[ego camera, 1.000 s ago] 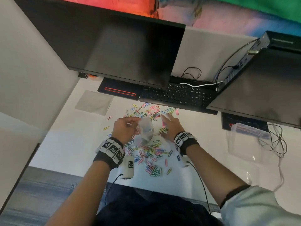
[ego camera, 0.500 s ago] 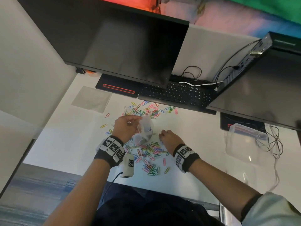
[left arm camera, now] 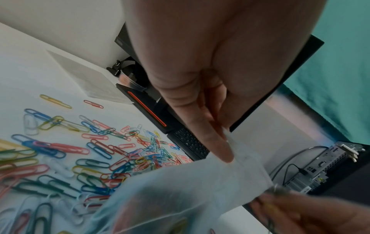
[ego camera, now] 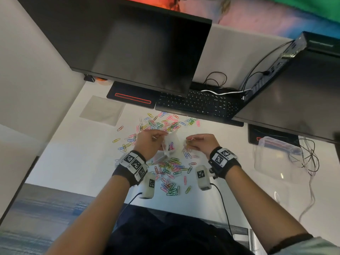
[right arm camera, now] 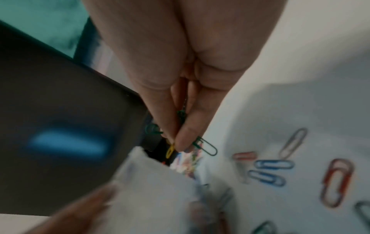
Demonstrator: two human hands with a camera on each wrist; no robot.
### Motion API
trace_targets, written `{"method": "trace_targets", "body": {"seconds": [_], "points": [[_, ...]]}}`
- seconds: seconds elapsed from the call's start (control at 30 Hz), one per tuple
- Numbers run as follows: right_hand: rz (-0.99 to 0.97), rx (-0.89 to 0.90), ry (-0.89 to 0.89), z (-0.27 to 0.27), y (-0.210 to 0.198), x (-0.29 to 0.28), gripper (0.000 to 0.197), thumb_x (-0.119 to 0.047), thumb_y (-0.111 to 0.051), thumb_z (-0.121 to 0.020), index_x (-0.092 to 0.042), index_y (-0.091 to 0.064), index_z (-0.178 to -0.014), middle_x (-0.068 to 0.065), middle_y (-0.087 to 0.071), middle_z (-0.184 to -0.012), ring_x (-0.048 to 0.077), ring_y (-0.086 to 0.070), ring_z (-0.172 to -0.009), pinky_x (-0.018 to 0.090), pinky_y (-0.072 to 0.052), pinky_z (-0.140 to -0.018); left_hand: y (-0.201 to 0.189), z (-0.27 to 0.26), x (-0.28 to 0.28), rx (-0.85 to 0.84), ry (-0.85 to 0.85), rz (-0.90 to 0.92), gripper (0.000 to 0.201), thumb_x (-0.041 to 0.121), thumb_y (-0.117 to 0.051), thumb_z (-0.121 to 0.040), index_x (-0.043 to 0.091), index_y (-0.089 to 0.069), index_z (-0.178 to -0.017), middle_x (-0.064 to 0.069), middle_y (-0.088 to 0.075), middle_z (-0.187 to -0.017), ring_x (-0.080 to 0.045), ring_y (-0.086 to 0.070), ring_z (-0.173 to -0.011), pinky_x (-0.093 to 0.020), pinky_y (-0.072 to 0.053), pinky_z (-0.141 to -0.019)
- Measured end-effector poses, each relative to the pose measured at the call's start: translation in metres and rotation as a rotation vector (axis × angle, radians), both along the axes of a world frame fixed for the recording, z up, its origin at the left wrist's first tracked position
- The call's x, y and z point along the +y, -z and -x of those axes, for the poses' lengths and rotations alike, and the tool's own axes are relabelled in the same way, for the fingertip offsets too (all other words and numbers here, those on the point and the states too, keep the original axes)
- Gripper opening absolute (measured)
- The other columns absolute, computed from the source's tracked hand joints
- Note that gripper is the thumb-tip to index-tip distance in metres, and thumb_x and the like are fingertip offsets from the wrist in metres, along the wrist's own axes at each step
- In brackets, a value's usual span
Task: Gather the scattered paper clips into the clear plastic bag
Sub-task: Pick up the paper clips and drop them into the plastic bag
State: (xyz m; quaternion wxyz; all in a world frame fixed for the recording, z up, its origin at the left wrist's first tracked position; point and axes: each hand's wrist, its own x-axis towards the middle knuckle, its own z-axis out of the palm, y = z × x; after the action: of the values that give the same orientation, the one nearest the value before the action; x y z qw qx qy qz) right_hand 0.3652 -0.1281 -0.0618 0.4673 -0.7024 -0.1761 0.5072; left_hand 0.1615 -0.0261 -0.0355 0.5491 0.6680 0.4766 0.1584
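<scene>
**While the bag's held up, a few clips are pinched right beside it**

While the left hand (ego camera: 150,144) pinches the small clear plastic bag (ego camera: 171,145) by its rim at frame centre, the right hand (ego camera: 201,143) just beside it has its fingers (right arm camera: 188,136) clamped on a few coloured wire paper clips (right arm camera: 206,146). Loads more scattered paper clips (ego camera: 171,166) lie on the white counter (ego camera: 73,159), above and below both hands.

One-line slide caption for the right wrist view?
Right hand pinches green and yellow paper clips above the clear plastic bag, held by the left hand.
</scene>
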Motion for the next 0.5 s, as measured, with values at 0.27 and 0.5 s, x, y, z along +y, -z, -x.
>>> {"method": "trace_targets", "body": {"seconds": [0.27, 0.5], "points": [[-0.117, 0.163, -0.029, 0.027, -0.024, -0.001, 0.016, 0.008, -0.069, -0.079, 0.002, -0.071, -0.094, 0.019, -0.072, -0.089, 0.025, -0.071, -0.080, 0.028, -0.059, -0.081, 0.004, -0.017, -0.011, 0.032, 0.099, -0.035, 0.023, 0.001, -0.056, -0.096, 0.012, -0.076, -0.103, -0.012, -0.077, -0.084, -0.025, -0.075, -0.072, -0.042, -0.064, -0.072], [0.024, -0.084, -0.155, 0.031, -0.018, 0.001, 0.021, 0.007, -0.071, -0.077, 0.000, -0.074, -0.096, 0.019, -0.073, -0.091, 0.025, -0.070, -0.084, 0.028, -0.057, -0.083, 0.006, -0.027, -0.022, 0.050, 0.099, -0.016, 0.024, 0.004, -0.056, -0.097, 0.015, -0.076, -0.103, -0.009, -0.075, -0.079, -0.024, -0.075, -0.066, -0.045, -0.064, -0.069]]}}
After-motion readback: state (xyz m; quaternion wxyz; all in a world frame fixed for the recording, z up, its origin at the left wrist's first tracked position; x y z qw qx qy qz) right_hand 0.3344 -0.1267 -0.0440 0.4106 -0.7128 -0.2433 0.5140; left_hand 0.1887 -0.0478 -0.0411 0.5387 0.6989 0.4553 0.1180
